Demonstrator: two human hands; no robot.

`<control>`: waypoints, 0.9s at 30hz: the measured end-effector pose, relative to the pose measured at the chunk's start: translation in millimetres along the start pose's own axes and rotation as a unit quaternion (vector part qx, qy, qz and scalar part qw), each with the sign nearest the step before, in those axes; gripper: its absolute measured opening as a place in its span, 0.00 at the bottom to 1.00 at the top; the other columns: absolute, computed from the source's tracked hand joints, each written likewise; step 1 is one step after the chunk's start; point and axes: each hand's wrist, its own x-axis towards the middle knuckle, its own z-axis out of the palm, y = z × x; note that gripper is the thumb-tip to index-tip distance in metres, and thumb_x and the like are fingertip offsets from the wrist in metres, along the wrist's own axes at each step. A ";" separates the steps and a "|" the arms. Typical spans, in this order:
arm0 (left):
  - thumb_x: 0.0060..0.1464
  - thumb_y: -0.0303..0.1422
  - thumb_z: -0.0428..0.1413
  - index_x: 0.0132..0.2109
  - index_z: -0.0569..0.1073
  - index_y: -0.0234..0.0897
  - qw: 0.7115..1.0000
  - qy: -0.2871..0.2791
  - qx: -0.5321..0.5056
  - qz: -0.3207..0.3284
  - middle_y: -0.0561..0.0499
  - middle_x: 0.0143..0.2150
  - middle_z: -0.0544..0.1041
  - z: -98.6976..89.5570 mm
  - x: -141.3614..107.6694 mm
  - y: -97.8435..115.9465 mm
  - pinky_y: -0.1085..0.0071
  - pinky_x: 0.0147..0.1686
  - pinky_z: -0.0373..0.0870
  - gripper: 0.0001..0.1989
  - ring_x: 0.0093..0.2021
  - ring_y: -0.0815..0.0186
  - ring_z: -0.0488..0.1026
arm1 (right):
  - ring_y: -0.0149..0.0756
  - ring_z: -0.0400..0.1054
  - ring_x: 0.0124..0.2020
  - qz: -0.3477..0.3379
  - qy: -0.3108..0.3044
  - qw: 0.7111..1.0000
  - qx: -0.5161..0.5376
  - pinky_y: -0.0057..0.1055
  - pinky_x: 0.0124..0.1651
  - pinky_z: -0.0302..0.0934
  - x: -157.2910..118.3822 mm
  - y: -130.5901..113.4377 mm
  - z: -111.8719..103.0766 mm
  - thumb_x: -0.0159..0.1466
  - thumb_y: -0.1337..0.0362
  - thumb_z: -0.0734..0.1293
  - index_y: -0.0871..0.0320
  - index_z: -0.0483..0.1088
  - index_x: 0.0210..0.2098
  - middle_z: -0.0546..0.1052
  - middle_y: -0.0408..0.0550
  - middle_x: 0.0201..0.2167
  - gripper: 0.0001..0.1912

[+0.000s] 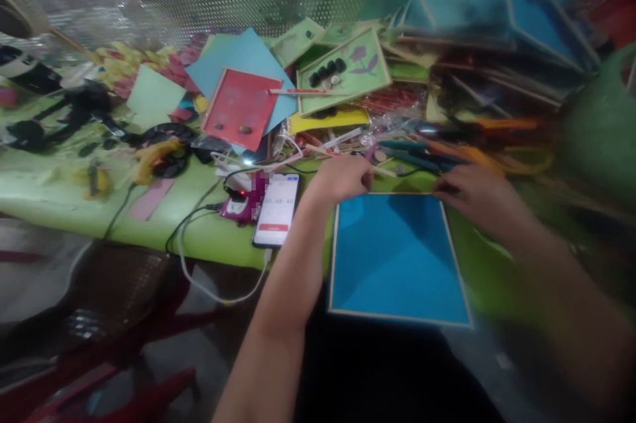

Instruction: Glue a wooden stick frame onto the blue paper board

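In front of me lies a flat blue board (397,254) edged with thin pale wooden strips; its near edge overhangs the table, above my lap. My left hand (348,178) is closed at the far left part of the board's top edge, fingers curled under and partly hidden. At the far right corner, my right hand (467,192) pinches the edge between thumb and fingers. Just beyond the hands lie loose thin wooden sticks (382,171) and teal-handled scissors or pliers (412,152), blurred.
A phone (277,211) showing a timer lies left of my left arm, beside a purple power strip (243,207) with cables. A yellow glue gun (156,161) is farther left. Behind are a red framed board (241,108), a green framed board (348,71) and stacked blue boards (462,5).
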 end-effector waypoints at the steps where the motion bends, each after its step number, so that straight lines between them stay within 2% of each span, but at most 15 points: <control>1: 0.54 0.27 0.62 0.37 0.83 0.38 1.000 0.001 -0.001 0.005 0.49 0.40 0.85 1.1 0.3 1.0 0.68 0.37 0.68 0.05 0.40 0.60 0.80 | 0.51 0.74 0.41 0.000 0.001 1.000 -0.002 0.43 0.41 0.63 0.2 -0.4 0.7 0.70 0.57 0.67 0.54 0.79 0.35 0.80 0.54 0.35 0.12; 7: 0.55 0.30 0.62 0.38 0.79 0.38 0.998 0.020 0.039 0.034 0.50 0.37 0.83 12.8 2.8 11.9 0.68 0.33 0.62 0.03 0.38 0.59 0.78 | 0.48 0.75 0.42 0.005 0.034 0.999 0.030 0.42 0.44 0.65 1.4 -7.1 -5.9 0.70 0.58 0.66 0.54 0.79 0.37 0.81 0.52 0.38 0.11; 12: 0.57 0.31 0.60 0.38 0.78 0.38 0.997 0.034 0.054 0.042 0.48 0.39 0.83 18.8 6.0 15.8 0.67 0.35 0.63 0.02 0.40 0.56 0.78 | 0.47 0.75 0.44 0.052 0.123 0.991 0.030 0.43 0.49 0.66 0.6 -9.0 -21.2 0.70 0.61 0.66 0.53 0.79 0.41 0.82 0.52 0.40 0.09; 17: 0.59 0.31 0.60 0.38 0.77 0.37 0.996 0.047 0.044 0.068 0.47 0.40 0.82 25.1 11.2 20.7 0.68 0.37 0.64 0.02 0.43 0.55 0.78 | 0.50 0.74 0.48 0.097 0.186 0.978 -0.008 0.46 0.53 0.67 5.0 3.2 -27.2 0.69 0.60 0.66 0.54 0.79 0.44 0.81 0.54 0.42 0.10; 19: 0.59 0.29 0.59 0.39 0.77 0.37 0.995 0.052 0.038 0.075 0.46 0.41 0.82 27.5 13.2 23.1 0.68 0.38 0.65 0.01 0.45 0.55 0.79 | 0.53 0.73 0.52 0.107 0.178 0.978 -0.034 0.48 0.58 0.66 11.0 7.7 -28.6 0.69 0.60 0.67 0.55 0.79 0.47 0.81 0.56 0.47 0.12; 24: 0.59 0.25 0.56 0.37 0.76 0.36 0.995 0.053 0.020 0.076 0.43 0.42 0.82 29.4 16.0 26.4 0.67 0.39 0.67 0.04 0.47 0.52 0.79 | 0.55 0.69 0.60 0.114 0.109 0.982 -0.103 0.51 0.63 0.61 36.0 9.9 -37.4 0.69 0.60 0.65 0.56 0.76 0.58 0.77 0.59 0.59 0.20; 27: 0.59 0.23 0.55 0.36 0.75 0.36 0.996 0.052 -0.003 0.069 0.42 0.41 0.82 28.2 16.1 25.8 0.66 0.41 0.68 0.06 0.46 0.51 0.79 | 0.56 0.68 0.60 0.139 0.088 0.978 -0.129 0.51 0.63 0.61 50.3 9.5 -45.1 0.68 0.60 0.65 0.56 0.74 0.60 0.76 0.59 0.60 0.22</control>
